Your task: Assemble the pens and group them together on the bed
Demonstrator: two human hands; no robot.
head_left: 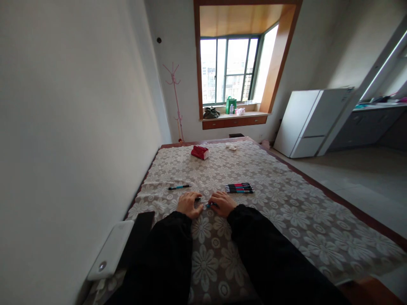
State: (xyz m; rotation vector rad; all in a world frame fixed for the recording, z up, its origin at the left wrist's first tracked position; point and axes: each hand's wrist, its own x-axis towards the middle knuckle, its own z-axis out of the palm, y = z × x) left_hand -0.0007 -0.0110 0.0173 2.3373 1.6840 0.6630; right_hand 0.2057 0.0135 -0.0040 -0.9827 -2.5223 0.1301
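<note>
My left hand (pixel 188 204) and my right hand (pixel 223 203) rest close together on a table covered by a lace flower-pattern cloth (pixel 280 212). Between them they pinch a small pen (pixel 206 205) with a blue and black body; most of it is hidden by the fingers. A neat row of several pens (pixel 239 188) in red, blue and black lies just beyond my right hand. A single blue-and-black pen (pixel 179 187) lies apart, beyond my left hand. Both arms wear black sleeves.
A red pouch (pixel 200 152) and a small white object (pixel 231 146) lie at the table's far end. A white power bank (pixel 110 250) on a black item sits at the near left edge. A wall runs along the left; a white fridge (pixel 310 120) stands at the right.
</note>
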